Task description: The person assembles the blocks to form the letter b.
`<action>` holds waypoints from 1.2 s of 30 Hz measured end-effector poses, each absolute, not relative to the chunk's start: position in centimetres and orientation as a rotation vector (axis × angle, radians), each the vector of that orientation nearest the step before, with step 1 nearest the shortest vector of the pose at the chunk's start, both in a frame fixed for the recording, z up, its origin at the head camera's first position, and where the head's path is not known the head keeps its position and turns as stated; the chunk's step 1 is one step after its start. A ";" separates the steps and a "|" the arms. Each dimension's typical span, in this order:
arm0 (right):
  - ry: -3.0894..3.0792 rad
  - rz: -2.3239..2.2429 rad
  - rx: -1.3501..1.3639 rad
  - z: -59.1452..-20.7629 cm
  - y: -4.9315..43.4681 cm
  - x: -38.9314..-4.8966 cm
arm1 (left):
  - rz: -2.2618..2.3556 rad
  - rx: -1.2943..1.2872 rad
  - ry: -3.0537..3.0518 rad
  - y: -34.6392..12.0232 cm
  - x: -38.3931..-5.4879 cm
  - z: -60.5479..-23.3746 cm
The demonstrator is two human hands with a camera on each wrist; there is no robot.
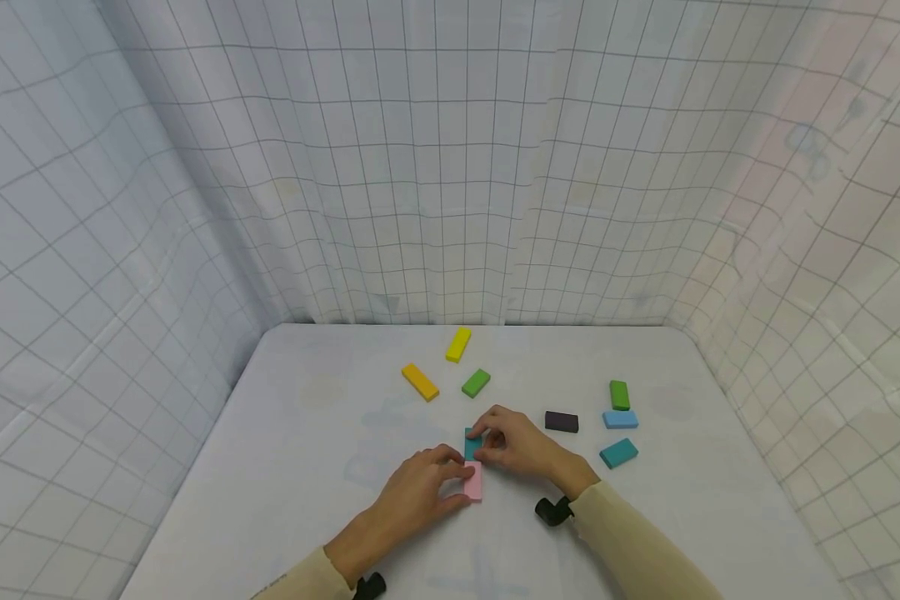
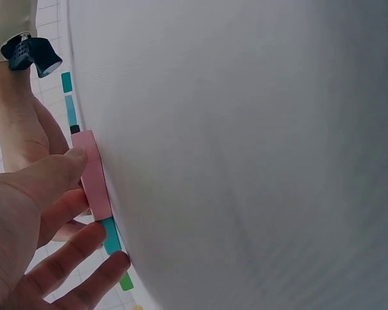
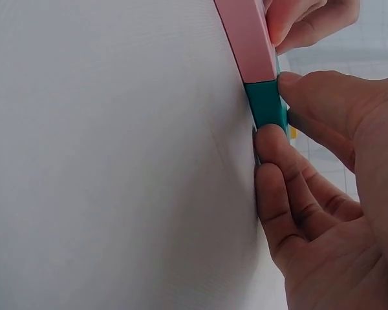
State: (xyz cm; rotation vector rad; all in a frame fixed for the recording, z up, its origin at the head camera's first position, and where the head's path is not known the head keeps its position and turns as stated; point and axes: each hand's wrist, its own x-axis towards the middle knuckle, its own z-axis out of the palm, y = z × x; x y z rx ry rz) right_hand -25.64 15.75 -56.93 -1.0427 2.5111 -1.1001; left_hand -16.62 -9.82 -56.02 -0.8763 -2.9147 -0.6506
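Observation:
Two flat rectangular blocks meet end to end on the white table, a pink block (image 1: pixel 475 489) nearer the person and a teal block (image 1: pixel 470 451) beyond it. My left hand (image 1: pixel 418 490) holds the pink block between thumb and fingers; the left wrist view shows the thumb against the pink side (image 2: pixel 94 177). From the right, my right hand (image 1: pixel 523 444) pinches the teal block, its thumb and fingertips covering part of it. In the right wrist view the pink block (image 3: pixel 249 42) touches the teal one (image 3: pixel 266 103).
Farther back lie a yellow block (image 1: pixel 459 343), an orange block (image 1: pixel 420 382) and a green block (image 1: pixel 476 382). To the right are a black block (image 1: pixel 562 422), another green block (image 1: pixel 619 395), a light blue block (image 1: pixel 619 419) and a second teal block (image 1: pixel 618 452). Grid-patterned curtains (image 1: pixel 450 167) surround the table.

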 end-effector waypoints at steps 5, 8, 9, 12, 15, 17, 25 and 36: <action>2.509 -1.099 -1.047 -57.0 15.7 -25.8 | -0.610 -0.894 -2.874 -9.8 -16.6 -56.3; 2.504 -1.090 -1.056 -57.0 15.6 -25.9 | -0.588 -0.910 -2.845 -9.8 -16.7 -56.5; 2.504 -1.082 -1.057 -57.0 15.6 -26.0 | -0.579 -0.916 -2.838 -9.8 -16.7 -56.6; 2.505 -1.066 -1.065 -56.9 15.5 -26.2 | -0.559 -0.931 -2.826 -9.9 -16.8 -56.6; 2.504 -1.056 -1.074 -56.8 15.5 -26.4 | -0.556 -0.942 -2.825 -10.0 -16.8 -56.4; 2.498 -1.051 -1.077 -56.7 15.6 -26.6 | -0.564 -0.945 -2.831 -10.0 -16.8 -56.3; 2.490 -1.026 -1.072 -55.8 15.5 -27.8 | -0.612 -0.950 -2.856 -9.8 -16.7 -56.0; 2.541 -0.998 -1.146 -54.2 13.3 -31.1 | -0.633 -0.931 -2.898 -9.9 -16.7 -56.0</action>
